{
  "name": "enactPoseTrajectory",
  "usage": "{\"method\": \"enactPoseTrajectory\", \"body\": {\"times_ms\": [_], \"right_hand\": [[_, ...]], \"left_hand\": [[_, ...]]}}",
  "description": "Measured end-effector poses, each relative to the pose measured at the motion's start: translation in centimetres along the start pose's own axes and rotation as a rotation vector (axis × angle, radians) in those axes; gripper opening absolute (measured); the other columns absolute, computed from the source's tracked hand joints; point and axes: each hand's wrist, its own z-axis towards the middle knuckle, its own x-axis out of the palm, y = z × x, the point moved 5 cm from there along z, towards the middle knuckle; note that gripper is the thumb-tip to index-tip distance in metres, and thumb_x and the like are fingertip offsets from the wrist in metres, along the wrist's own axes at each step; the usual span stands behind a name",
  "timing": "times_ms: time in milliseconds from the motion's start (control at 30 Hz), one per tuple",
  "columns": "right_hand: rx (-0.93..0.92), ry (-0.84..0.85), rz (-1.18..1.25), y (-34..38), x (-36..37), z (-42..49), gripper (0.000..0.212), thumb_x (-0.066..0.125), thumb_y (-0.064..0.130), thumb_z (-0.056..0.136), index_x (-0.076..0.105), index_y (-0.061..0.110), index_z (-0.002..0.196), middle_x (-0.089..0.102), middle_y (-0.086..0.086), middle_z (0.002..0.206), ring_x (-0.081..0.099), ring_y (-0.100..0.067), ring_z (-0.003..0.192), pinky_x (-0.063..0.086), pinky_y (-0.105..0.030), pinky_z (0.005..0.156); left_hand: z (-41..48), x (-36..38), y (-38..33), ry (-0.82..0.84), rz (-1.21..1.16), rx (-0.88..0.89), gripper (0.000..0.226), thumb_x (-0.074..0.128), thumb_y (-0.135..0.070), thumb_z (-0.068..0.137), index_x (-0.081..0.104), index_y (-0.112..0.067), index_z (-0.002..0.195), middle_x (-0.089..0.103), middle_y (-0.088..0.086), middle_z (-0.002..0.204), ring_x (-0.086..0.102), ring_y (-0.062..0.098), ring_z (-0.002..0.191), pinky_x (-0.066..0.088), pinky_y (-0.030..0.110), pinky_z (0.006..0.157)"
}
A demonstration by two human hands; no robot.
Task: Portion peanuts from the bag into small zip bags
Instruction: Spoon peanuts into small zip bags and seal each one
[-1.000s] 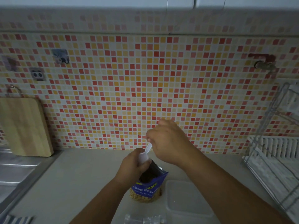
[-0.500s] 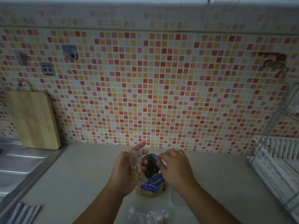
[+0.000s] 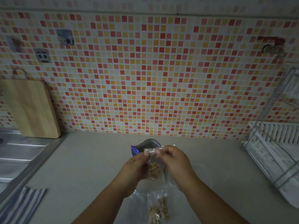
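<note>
A small clear zip bag [image 3: 154, 168] with peanuts in its lower half hangs upright between my hands above the counter. My left hand [image 3: 135, 167] pinches the left end of its top strip, and my right hand [image 3: 174, 160] pinches the right end. Just behind the hands stands the blue peanut bag [image 3: 142, 146], its mouth open; my hands hide most of it. A filled zip bag [image 3: 159, 209] of peanuts lies flat on the counter near the bottom edge, with an empty clear zip bag [image 3: 137, 202] beside it on the left.
A wooden cutting board [image 3: 30, 109] leans on the tiled wall at left, above a steel sink drainboard [image 3: 21, 152]. A striped cloth [image 3: 21, 206] lies at the lower left. A wire dish rack [image 3: 275, 152] on a white tray fills the right side. A clear plastic container [image 3: 192, 173] is faintly visible under my right wrist.
The white scoop that my right hand held over the peanut bag is gone from it. Both hands have come toward me, now pinching the top of the small zip bag.
</note>
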Motion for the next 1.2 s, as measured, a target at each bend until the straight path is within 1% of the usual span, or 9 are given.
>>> {"method": "enactPoseTrajectory", "body": {"times_ms": [167, 267, 333, 400, 500, 633, 967, 1067, 1200], "right_hand": [[0.084, 0.047, 0.033, -3.8, 0.7, -1.0, 0.017, 0.061, 0.024, 0.089, 0.066, 0.017, 0.074, 0.070, -0.002, 0.073, 0.060, -0.012, 0.063, 0.046, -0.027, 0.061], [0.217, 0.118, 0.002, -7.6, 1.5, -1.6, 0.019, 0.061, 0.018, 0.089, 0.061, 0.017, 0.070, 0.068, -0.006, 0.071, 0.056, -0.012, 0.053, 0.045, -0.023, 0.050], [0.298, 0.110, -0.085, -10.5, 2.1, -1.6, 0.021, 0.061, 0.019, 0.088, 0.059, 0.018, 0.067, 0.069, -0.006, 0.071, 0.058, -0.012, 0.054, 0.052, -0.030, 0.051], [0.341, 0.078, -0.200, -12.7, 2.8, -1.4, 0.024, 0.061, 0.026, 0.086, 0.056, 0.019, 0.063, 0.071, -0.007, 0.075, 0.063, -0.020, 0.065, 0.057, -0.040, 0.068], [0.353, 0.070, -0.374, -14.4, 3.8, -1.0, 0.029, 0.056, 0.032, 0.088, 0.048, 0.020, 0.063, 0.068, -0.003, 0.077, 0.064, -0.024, 0.080, 0.048, -0.030, 0.071], [0.293, 0.097, -0.501, -14.4, 5.2, -0.9, 0.015, 0.052, 0.030, 0.091, 0.060, 0.017, 0.089, 0.070, -0.011, 0.104, 0.063, -0.027, 0.103, 0.046, -0.028, 0.083], [0.099, 0.217, -0.735, -15.1, 6.5, 0.0, 0.020, 0.049, 0.025, 0.087, 0.065, 0.017, 0.095, 0.069, -0.005, 0.106, 0.060, -0.023, 0.104, 0.045, -0.027, 0.084], [0.080, 0.200, -0.731, -15.2, 6.3, 0.0, 0.022, 0.055, 0.034, 0.087, 0.064, 0.017, 0.096, 0.069, -0.004, 0.104, 0.061, -0.022, 0.103, 0.044, -0.026, 0.083], [0.033, 0.142, -0.687, -14.5, 5.8, -0.3, 0.031, 0.060, 0.038, 0.085, 0.061, 0.021, 0.111, 0.062, -0.001, 0.112, 0.057, -0.018, 0.107, 0.042, -0.025, 0.091]], "left_hand": [[-0.9, -1.6, 3.5, 0.063, 0.057, -0.206, 0.044, 0.039, -0.039, 0.095, 0.067, -0.009, 0.110, 0.070, 0.014, 0.105, 0.066, 0.026, 0.090, 0.056, 0.035, 0.077], [-0.5, -4.8, 7.0, -0.119, 0.327, -0.315, 0.030, 0.049, -0.033, 0.094, 0.069, -0.011, 0.098, 0.066, 0.011, 0.098, 0.061, 0.017, 0.073, 0.052, 0.025, 0.067], [0.0, -7.0, 8.5, -0.230, 0.768, -0.273, 0.017, 0.054, -0.021, 0.090, 0.067, -0.018, 0.100, 0.065, 0.009, 0.103, 0.061, 0.017, 0.084, 0.048, 0.026, 0.079], [0.7, -7.4, 10.0, -0.166, 1.154, -0.240, 0.044, 0.052, -0.034, 0.084, 0.055, -0.021, 0.126, 0.057, 0.009, 0.122, 0.056, 0.021, 0.111, 0.039, 0.025, 0.095], [1.2, -7.8, 11.8, -0.111, 1.368, -0.254, 0.068, 0.048, -0.048, 0.069, 0.043, -0.033, 0.135, 0.042, 0.006, 0.130, 0.048, 0.027, 0.119, 0.034, 0.029, 0.103], [1.6, -9.3, 13.4, -0.119, 1.418, -0.245, 0.052, 0.056, -0.039, 0.070, 0.052, -0.038, 0.122, 0.049, 0.000, 0.122, 0.050, 0.024, 0.114, 0.037, 0.028, 0.098], [0.5, -11.1, 11.1, -0.157, 1.214, -0.196, 0.026, 0.066, -0.021, 0.061, 0.064, -0.035, 0.084, 0.039, -0.011, 0.077, 0.056, 0.019, 0.084, 0.031, 0.003, 0.065], [0.3, -11.5, 10.1, -0.163, 1.140, -0.162, 0.029, 0.059, -0.025, 0.057, 0.057, -0.049, 0.074, 0.051, -0.011, 0.061, 0.053, 0.004, 0.063, 0.036, 0.008, 0.060], [0.3, -11.7, 7.9, -0.200, 1.104, -0.181, 0.036, 0.074, -0.012, 0.066, 0.053, -0.037, 0.051, 0.058, -0.018, 0.050, 0.052, -0.014, 0.056, 0.038, 0.007, 0.057]]}}
